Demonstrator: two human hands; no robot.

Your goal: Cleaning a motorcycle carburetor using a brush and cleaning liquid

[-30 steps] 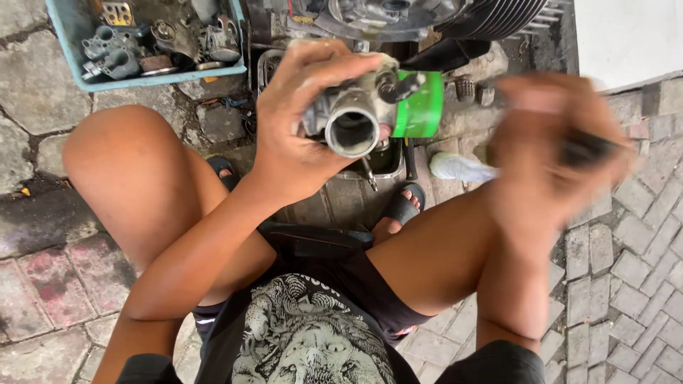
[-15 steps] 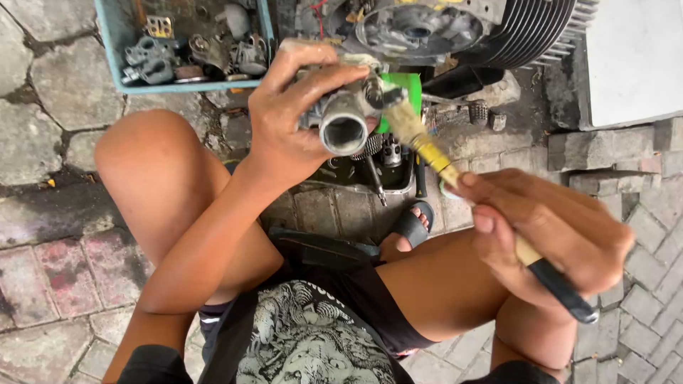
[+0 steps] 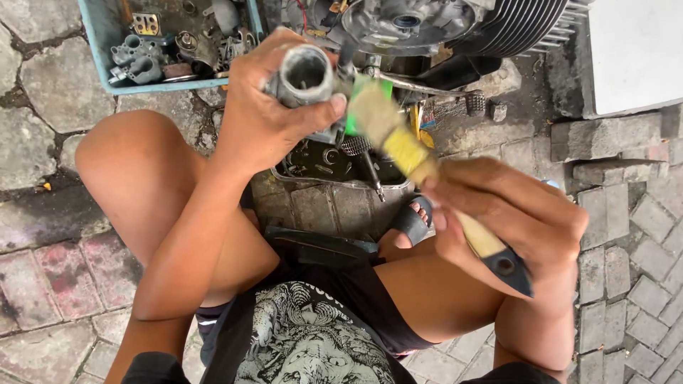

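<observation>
Nearest the camera, the right hand is curled around the handle of a paintbrush, fingers pinching it along the pale wooden shaft, the dark handle end poking out toward the near right. The bristles, blurred, meet the metal engine part that the left hand holds up, fingers wrapped around its body with the open round bore facing the camera.

The risk, as I judge it, lies in that one-handed hold — the part is gripped high above the paving, and a hard push from the brush could twist it loose, dropping it onto stone or into the shallow dark tray just below. Loose bristles or grit could also be swept into the open bore rather than out of it.

There is no worktop: the person squats on a floor of uneven stone pavers, stained and damp-looking on the left, smaller bricks on the right. Farther off stand a blue bin of small metal parts at far left, and a finned engine at far centre.
</observation>
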